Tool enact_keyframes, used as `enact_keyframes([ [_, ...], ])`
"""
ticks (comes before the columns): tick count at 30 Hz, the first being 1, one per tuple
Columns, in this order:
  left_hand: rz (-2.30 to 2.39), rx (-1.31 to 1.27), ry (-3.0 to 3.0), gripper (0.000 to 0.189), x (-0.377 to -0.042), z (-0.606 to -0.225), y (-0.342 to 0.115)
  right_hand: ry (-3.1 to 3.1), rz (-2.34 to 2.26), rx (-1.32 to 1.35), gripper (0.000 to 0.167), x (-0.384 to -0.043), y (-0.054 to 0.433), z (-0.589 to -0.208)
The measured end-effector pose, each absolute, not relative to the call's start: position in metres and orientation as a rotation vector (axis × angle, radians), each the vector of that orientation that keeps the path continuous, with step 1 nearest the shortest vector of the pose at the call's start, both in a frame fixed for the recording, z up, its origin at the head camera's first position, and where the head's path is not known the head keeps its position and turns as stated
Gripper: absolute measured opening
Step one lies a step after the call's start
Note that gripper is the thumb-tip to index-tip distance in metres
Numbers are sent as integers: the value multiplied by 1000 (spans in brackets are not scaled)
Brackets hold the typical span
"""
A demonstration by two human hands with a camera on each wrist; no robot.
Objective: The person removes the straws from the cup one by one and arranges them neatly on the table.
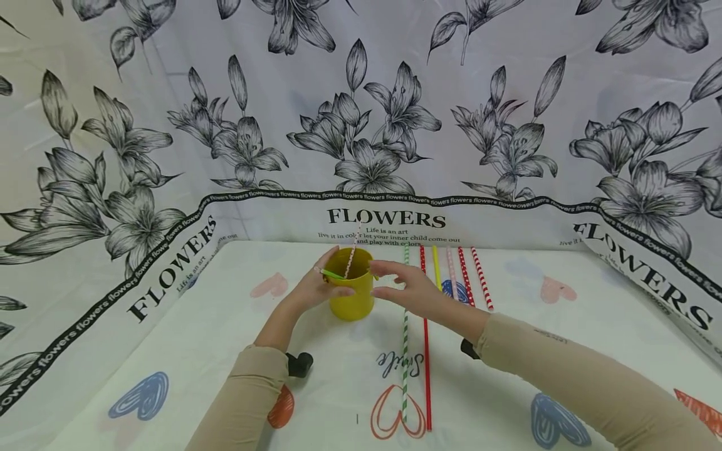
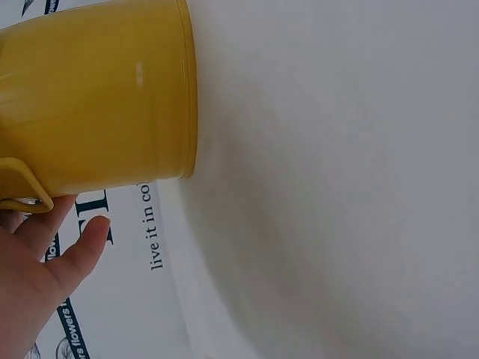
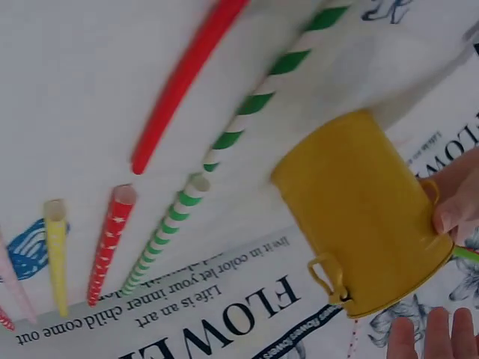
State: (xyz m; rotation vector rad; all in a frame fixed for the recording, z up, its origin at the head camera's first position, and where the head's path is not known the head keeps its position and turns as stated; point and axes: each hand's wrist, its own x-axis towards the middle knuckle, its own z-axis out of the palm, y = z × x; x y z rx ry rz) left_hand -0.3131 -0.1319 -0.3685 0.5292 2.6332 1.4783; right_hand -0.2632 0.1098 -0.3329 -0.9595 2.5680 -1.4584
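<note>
A small yellow bucket (image 1: 352,300) stands upright, with a little loop handle on each side. My left hand (image 1: 307,291) holds its left side near the rim, thumb in front and fingers partly hidden behind. On the right, my right hand (image 1: 412,288) is held beside the rim with thumb and fingers spread, nothing between them. Inside the bucket leans a white straw with reddish dots (image 1: 351,258). A green straw (image 3: 465,254) pokes out over the rim by my left hand. In the left wrist view the bucket's wall (image 2: 97,97) fills the upper left, above my left thumb.
Right of the bucket lie several paper straws: green-striped (image 1: 405,351), plain red (image 1: 427,376), yellow (image 1: 437,266), pink (image 1: 451,264), red dotted (image 1: 465,275) and red-striped (image 1: 482,279). A flower-printed cloth (image 1: 383,169) rises behind the white tablecloth (image 1: 214,376).
</note>
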Motion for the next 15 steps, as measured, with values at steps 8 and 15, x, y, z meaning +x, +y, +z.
enact_keyframes([
  [8, 1408, 573, 2653, 95, -313, -369, -134, 2506, -1460, -1116, 52, -272, 70, -327],
  [15, 1385, 651, 2671, 93, -313, -368, -136, 2503, -1482, -1116, 51, -282, 49, -328],
])
